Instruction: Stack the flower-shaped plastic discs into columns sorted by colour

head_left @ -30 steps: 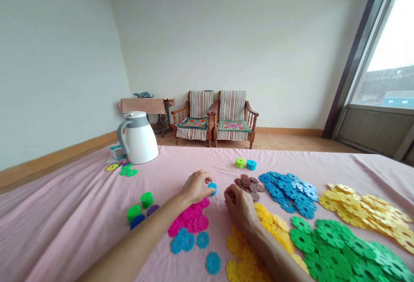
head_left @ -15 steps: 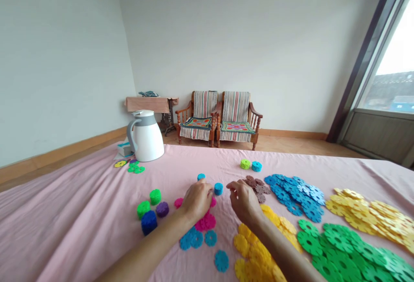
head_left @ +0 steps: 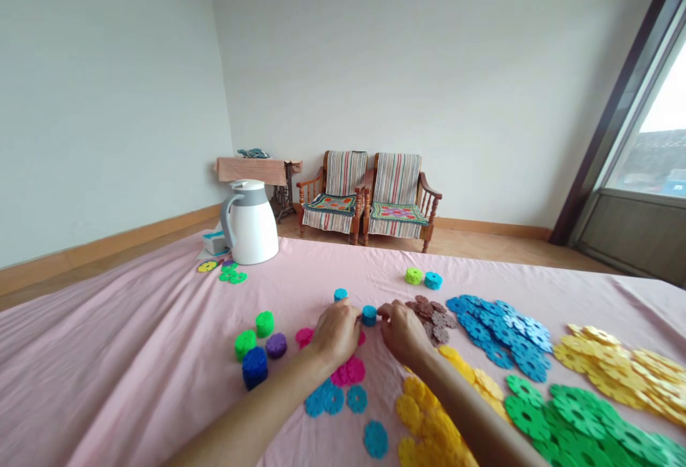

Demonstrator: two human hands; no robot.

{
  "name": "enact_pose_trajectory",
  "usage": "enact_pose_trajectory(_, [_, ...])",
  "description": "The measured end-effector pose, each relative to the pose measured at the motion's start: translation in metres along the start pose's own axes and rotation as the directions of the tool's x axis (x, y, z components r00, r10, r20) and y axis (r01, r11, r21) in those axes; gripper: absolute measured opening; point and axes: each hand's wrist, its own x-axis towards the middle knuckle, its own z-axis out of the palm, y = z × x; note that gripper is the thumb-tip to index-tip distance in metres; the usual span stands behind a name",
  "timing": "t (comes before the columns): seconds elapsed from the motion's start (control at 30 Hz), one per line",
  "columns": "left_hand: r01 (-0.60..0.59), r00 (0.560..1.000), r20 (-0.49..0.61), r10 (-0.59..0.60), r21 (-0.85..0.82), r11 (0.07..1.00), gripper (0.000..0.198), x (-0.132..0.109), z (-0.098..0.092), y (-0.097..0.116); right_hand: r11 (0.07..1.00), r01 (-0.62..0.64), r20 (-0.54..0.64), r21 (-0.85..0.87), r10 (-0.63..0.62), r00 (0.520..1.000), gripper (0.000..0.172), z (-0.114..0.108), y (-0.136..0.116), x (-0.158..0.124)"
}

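Observation:
A short blue stack of notched discs (head_left: 369, 315) stands on the pink cloth between my hands. My left hand (head_left: 339, 331) is at its left side, fingers curled, fingertips partly hidden. My right hand (head_left: 401, 328) is at its right side with thumb and fingers bent close together, touching or nearly touching it. Behind my left hand is another light blue stack (head_left: 341, 295). Pink discs (head_left: 351, 370) lie partly under my left wrist, with loose blue discs (head_left: 333, 400) nearer to me. Brown discs (head_left: 436, 320) lie just right of my right hand.
Green (head_left: 245, 345), purple (head_left: 276, 345) and dark blue (head_left: 254, 367) stacks stand at left. Blue (head_left: 501, 331), yellow (head_left: 434, 417) and green (head_left: 582, 424) piles spread at right. A white jug (head_left: 254, 228) stands at the back left.
My right hand has closed in on the blue stack between my hands, and its fingers have drawn together. The whole view has shifted slightly, moving things rightward in the picture.

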Motion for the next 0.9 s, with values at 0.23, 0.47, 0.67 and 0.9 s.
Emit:
enact_pose_trajectory(0.23, [0.0,1.0,-0.009,0.0,-0.007,1.0,0.021,0.0,0.001,-0.001,0.999,0.009,-0.007,-0.034,-0.009,1.0,0.029,0.003,-0.004,-0.001])
enact_pose_trajectory(0.47, [-0.026,0.999,-0.033,0.026,-0.018,0.999,0.023,0.0,0.003,-0.005,0.999,0.001,-0.033,-0.041,-0.002,0.999,0.033,0.0,-0.001,-0.008])
enact_pose_trajectory(0.67, [-0.035,0.998,-0.052,0.034,-0.016,0.999,0.027,-0.001,0.006,-0.006,0.999,0.026,-0.018,-0.046,-0.027,0.999,0.03,0.0,0.0,-0.014])
enact_pose_trajectory(0.9, [-0.057,0.997,-0.06,0.056,-0.011,0.998,0.027,-0.001,0.006,-0.005,0.996,0.065,-0.006,-0.06,-0.066,0.998,0.03,0.002,-0.004,-0.015])
